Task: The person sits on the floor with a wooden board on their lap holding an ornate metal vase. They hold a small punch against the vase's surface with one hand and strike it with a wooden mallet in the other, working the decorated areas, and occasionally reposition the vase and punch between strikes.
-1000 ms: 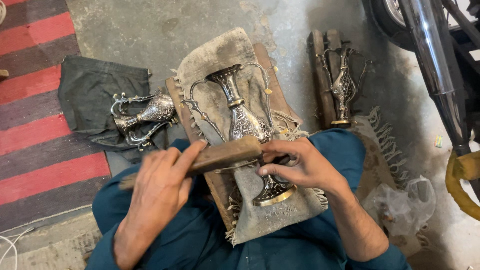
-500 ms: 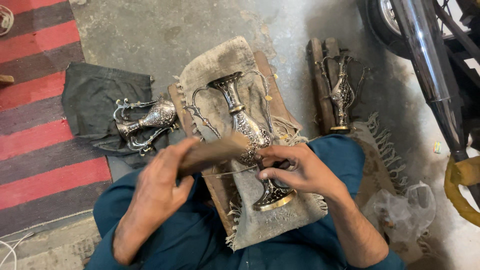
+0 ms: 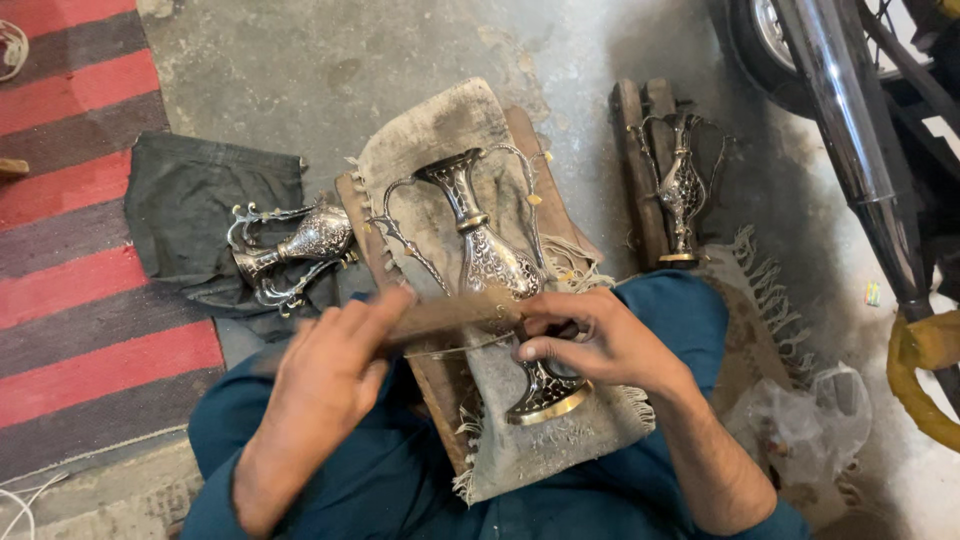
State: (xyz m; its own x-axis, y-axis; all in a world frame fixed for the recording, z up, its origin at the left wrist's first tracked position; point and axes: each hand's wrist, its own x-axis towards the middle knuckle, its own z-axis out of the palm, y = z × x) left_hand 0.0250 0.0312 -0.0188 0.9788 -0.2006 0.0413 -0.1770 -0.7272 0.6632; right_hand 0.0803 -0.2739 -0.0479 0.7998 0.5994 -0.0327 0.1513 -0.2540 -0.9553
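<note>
My left hand (image 3: 325, 375) is closed around a wooden-handled tool (image 3: 455, 312), blurred in the head view, so its working end cannot be made out. My right hand (image 3: 590, 335) is wrapped narrowly about the lower body of the two-handled engraved metal vase (image 3: 490, 265), thumb and fingers pinning it flat. The vase lies lengthwise on a worn grey cloth (image 3: 440, 140) draped over a wooden board (image 3: 530, 150) on my lap, mouth pointing far, brass-edged foot (image 3: 548, 400) nearest me. In my judgement the work wants the vase held dead still against the cloth, the tool kept at a shallow, steady angle, and strokes short, so the slim side handles are not caught or bent. A second vase (image 3: 300, 245) lies on a dark cloth (image 3: 200, 200) to the left, well apart; a third vase (image 3: 682, 190) rests on wooden blocks (image 3: 640, 120) to the right. The floor is rough, stained concrete (image 3: 300, 70), with a red-and-grey striped mat (image 3: 70, 120) at far left, a crumpled clear plastic bag (image 3: 810, 425) at near right, and a chromed motorcycle exhaust (image 3: 850, 130) beyond it.
</note>
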